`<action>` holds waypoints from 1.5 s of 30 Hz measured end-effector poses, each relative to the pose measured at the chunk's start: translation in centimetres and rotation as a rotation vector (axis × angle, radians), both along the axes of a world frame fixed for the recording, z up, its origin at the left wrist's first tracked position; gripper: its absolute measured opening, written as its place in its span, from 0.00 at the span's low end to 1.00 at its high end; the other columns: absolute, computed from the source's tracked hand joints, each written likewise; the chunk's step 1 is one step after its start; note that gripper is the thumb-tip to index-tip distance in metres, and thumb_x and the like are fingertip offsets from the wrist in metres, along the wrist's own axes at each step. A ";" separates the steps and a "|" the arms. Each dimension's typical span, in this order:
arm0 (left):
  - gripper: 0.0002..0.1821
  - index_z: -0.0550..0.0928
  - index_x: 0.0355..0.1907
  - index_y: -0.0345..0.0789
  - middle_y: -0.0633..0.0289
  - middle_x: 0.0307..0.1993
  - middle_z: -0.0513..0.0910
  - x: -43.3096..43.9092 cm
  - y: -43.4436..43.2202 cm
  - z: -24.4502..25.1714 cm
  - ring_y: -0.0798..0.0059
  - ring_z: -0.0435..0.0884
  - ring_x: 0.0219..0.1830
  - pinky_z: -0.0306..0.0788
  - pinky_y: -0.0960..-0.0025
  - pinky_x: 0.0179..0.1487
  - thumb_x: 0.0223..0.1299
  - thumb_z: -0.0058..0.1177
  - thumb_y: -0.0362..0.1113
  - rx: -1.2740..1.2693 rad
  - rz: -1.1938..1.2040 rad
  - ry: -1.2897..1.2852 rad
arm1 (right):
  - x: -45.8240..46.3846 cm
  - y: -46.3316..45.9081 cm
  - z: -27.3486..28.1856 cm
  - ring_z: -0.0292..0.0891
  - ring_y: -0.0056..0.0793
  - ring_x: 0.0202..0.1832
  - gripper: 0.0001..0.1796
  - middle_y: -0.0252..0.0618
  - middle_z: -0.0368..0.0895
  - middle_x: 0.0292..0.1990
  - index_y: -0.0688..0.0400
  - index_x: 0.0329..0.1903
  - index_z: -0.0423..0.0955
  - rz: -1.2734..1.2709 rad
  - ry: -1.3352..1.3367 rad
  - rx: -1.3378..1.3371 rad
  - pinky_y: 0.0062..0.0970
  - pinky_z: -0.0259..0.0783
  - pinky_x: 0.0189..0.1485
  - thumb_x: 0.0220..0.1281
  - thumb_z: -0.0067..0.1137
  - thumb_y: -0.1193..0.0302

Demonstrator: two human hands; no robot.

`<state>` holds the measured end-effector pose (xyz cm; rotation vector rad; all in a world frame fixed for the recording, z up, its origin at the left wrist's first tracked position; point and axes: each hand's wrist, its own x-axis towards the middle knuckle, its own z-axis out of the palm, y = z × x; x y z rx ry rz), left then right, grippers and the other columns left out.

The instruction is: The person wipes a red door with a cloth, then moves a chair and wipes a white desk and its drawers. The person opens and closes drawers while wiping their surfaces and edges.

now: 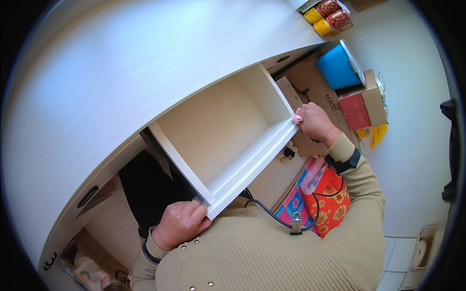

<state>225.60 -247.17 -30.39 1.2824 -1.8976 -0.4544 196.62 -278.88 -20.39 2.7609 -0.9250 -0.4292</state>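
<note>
A white wooden drawer [222, 134] stands pulled out from under a white tabletop [145, 65], and its pale bottom panel shows. My left hand [182, 222] grips the drawer's near left front corner, thumb and fingers around the edge. At the opposite front corner, my right hand [316, 122] is closed around a small pink and white cloth-like piece [298, 118]. That piece touches the drawer's corner; most of it is hidden in my fist.
A large cardboard box [313, 80] stands on the right, near a blue lidded bin [338, 69] and a red and brown carton [364, 105]. Food jars [327, 18] sit at the tabletop's far end. Floral fabric [331, 203] and a black cable [269, 211] lie close to my right arm.
</note>
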 end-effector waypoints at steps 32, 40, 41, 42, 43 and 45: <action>0.14 0.78 0.33 0.35 0.60 0.24 0.76 0.5 0.5 -0.5 0.64 0.77 0.23 0.72 0.66 0.26 0.45 0.64 0.37 0.022 -0.008 0.043 | 15.6 15.0 0.9 0.79 0.27 0.24 0.08 0.41 0.81 0.23 0.62 0.39 0.76 -0.188 -0.405 1.463 0.23 0.74 0.25 0.60 0.55 0.72; 0.12 0.77 0.28 0.36 0.61 0.21 0.73 0.7 0.0 -0.4 0.66 0.76 0.20 0.71 0.67 0.24 0.48 0.64 0.39 0.020 0.011 0.044 | 6.5 9.2 -1.8 0.76 0.17 0.37 0.15 0.36 0.81 0.39 0.66 0.54 0.73 -0.713 -1.516 1.525 0.16 0.72 0.38 0.66 0.49 0.79; 0.12 0.77 0.27 0.36 0.61 0.21 0.75 0.7 0.0 -0.3 0.66 0.77 0.21 0.71 0.68 0.24 0.47 0.65 0.39 0.051 0.011 0.036 | 5.5 9.1 -2.7 0.77 0.18 0.38 0.15 0.36 0.81 0.40 0.66 0.54 0.73 -0.800 -1.618 1.490 0.17 0.72 0.41 0.65 0.50 0.80; 0.12 0.78 0.28 0.35 0.61 0.22 0.76 0.7 -0.1 -0.3 0.66 0.78 0.21 0.72 0.68 0.25 0.47 0.66 0.39 0.036 0.032 0.036 | 4.6 9.3 -3.6 0.77 0.22 0.44 0.14 0.36 0.80 0.44 0.63 0.53 0.73 -0.656 -1.716 1.583 0.21 0.73 0.49 0.65 0.50 0.80; 0.13 0.78 0.28 0.35 0.60 0.23 0.78 0.7 -0.1 -0.2 0.66 0.78 0.22 0.72 0.68 0.26 0.46 0.66 0.39 0.030 0.053 0.037 | 3.8 9.3 -4.2 0.77 0.23 0.45 0.14 0.37 0.80 0.45 0.62 0.53 0.74 -0.664 -1.763 1.583 0.23 0.72 0.52 0.65 0.50 0.80; 0.13 0.79 0.28 0.35 0.60 0.23 0.79 0.7 -0.1 -0.2 0.65 0.79 0.22 0.73 0.68 0.26 0.45 0.67 0.38 0.014 0.101 0.043 | 3.0 9.5 -5.4 0.76 0.25 0.49 0.14 0.37 0.80 0.47 0.60 0.52 0.74 -0.676 -1.862 1.583 0.27 0.72 0.56 0.65 0.49 0.81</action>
